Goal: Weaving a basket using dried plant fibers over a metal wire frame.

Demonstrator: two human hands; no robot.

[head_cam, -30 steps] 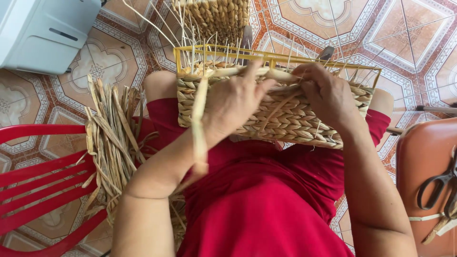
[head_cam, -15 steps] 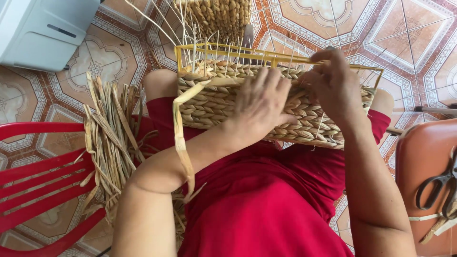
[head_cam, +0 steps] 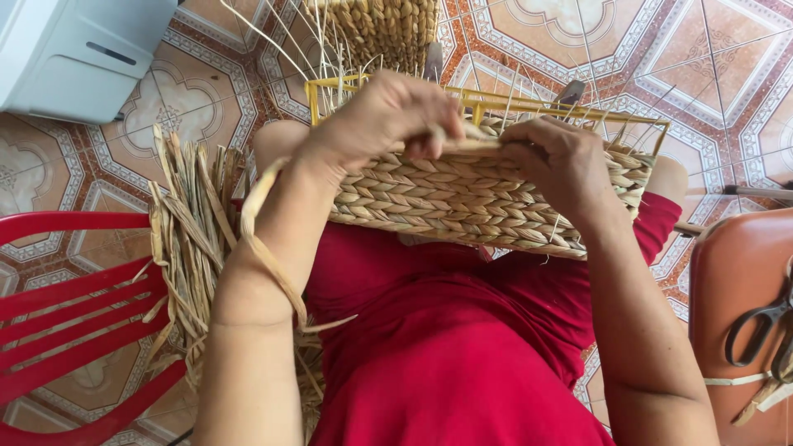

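Head view looking down at a half-woven basket (head_cam: 462,194) resting on the lap, against red fabric (head_cam: 446,330). Left hand (head_cam: 376,124) curling over the top edge, fingers pressed together and pinching a flat straw strand (head_cam: 268,248) that is looping down past the forearm. Right hand (head_cam: 562,169) clamping the woven wall, fingers bent and pressed onto the weave, thumb hidden (so cannot tell whether anything is being pinched there).

Risking a few things, judging from the layout: strand kinking or splitting where it is bending sharply at the wrist; loose loop snagging on the thin upright stakes (head_cam: 347,62) poking above the yellow wire frame (head_cam: 578,111); basket tipping forward off the knees if the right-hand grip is easing; stake tips pricking fingers working close to the rim.

Leaving little room: red slatted chair (head_cam: 74,297) and a bundle of spare straw (head_cam: 190,239) crowding the left elbow, orange seat (head_cam: 735,314) with scissors (head_cam: 756,326) lying just beside the right arm, a second woven piece (head_cam: 384,29) sitting right behind the frame. Open tiled floor (head_cam: 727,74) only farther ahead and to the right.
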